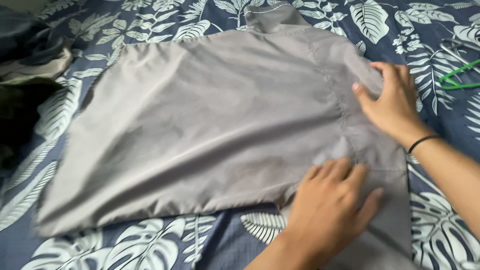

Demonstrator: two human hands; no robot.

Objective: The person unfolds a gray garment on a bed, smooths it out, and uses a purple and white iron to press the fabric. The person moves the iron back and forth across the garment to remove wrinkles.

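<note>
The left hand [332, 200] lies flat, palm down, on the grey shirt [210, 130], near the shirt's lower edge. Its fingers [345, 170] are stretched out and only slightly spread, with the thumb [372, 200] angled off to the right. It grips nothing; it simply presses on the cloth. Its forearm comes up from the bottom edge of the view, leaning a little to the right.

The right hand [392, 102] rests on the shirt's right part, just right of a stitched seam. It is open too, fingers loosely together and pointing up and left, thumb [362, 95] held apart and touching the fabric. Whether any cloth is pinched under the palm cannot be told. A black band [422, 142] circles its wrist, and the forearm runs away to the lower right corner.

The shirt is spread wide on a bed sheet [150, 245], dark blue with white leaves. It fills the middle of the view, its collar [272, 17] at the top edge. The cloth is mostly smooth, with soft creases running toward the lower left.

At the far left sits a pile of dark clothes [25, 60]. At the far right, well apart from the right hand, lie hangers [460, 70], one green, one metal.
</note>
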